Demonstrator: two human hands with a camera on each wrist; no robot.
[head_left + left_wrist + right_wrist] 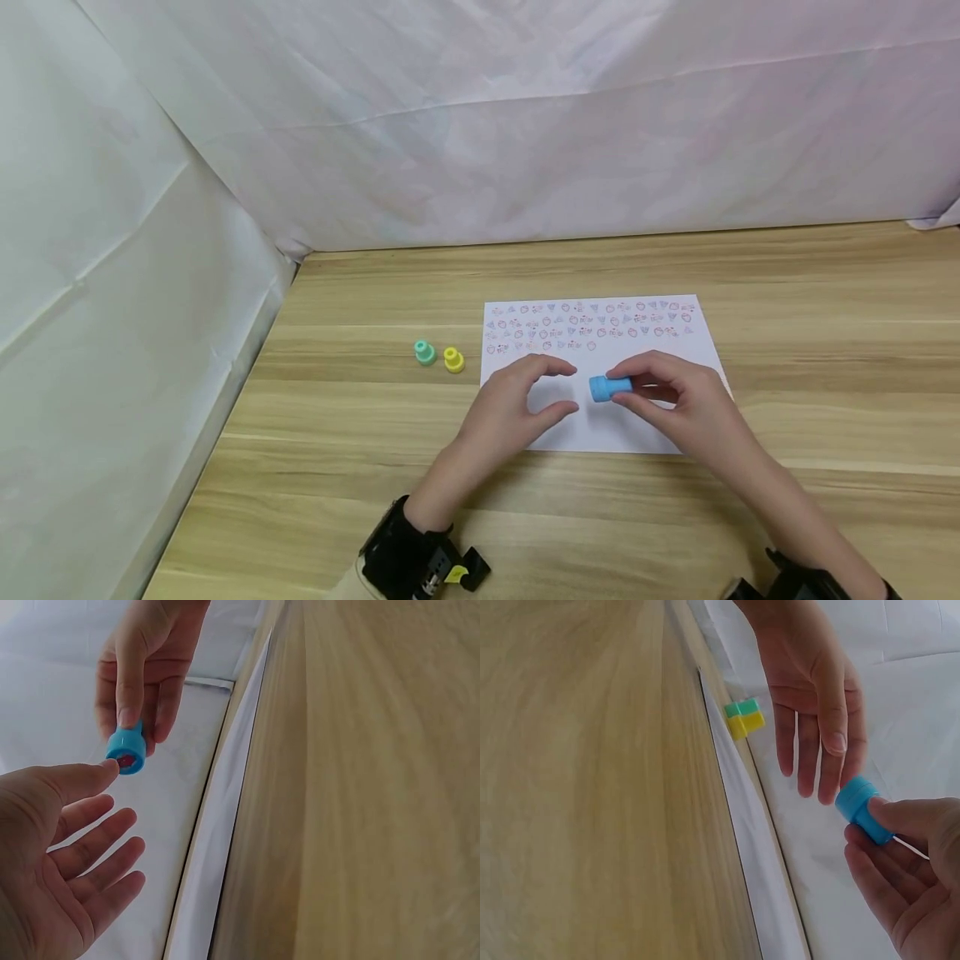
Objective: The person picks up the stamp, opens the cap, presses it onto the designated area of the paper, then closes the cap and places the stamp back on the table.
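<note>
The right hand (678, 404) pinches a small blue stamp (609, 388) between thumb and fingertips, holding it just above the lower half of a white sheet of paper (697, 350) that lies flat on a wooden table (825, 333). The stamp is a short cylinder held on its side: its long axis runs roughly level, left to right, and its wider round end points toward the left hand (517, 400), while the narrower end sits inside the right hand's grasp. In the left wrist view that wide end shows a reddish face inside the blue rim. The left hand is released, holding nothing, its fingers loosely spread and its thumb tip just beside the stamp's wide end; whether they touch is not clear. Rows of small red and blue prints fill the far part of the paper. Left of the paper, a green stamp (424, 352) and a yellow stamp (453, 359) stand upright side by side on the table.
</note>
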